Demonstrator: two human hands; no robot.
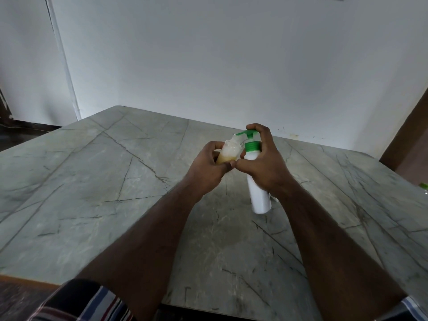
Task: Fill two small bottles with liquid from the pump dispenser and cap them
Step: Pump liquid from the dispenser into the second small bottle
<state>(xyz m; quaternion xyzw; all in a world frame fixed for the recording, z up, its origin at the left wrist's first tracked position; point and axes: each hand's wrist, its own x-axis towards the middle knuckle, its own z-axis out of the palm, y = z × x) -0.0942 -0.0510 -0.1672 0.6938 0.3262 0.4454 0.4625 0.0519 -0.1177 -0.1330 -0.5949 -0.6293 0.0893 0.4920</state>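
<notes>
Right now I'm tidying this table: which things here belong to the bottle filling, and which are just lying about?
In use:
- white pump dispenser with green pump head, in the right hand
- small clear bottle partly filled with yellowish liquid, in the left hand

Lying about:
- green thing at the grey marble table's right edge, too cut off to identify

Both bare forearms reach forward from the bottom edge and converge, the hands touching at the thumbs. The left hand [209, 166] curls its fingers into a closed grip, knuckles up. The right hand [264, 163] wraps closed too, with its index finger [256, 128] arched on top.
</notes>
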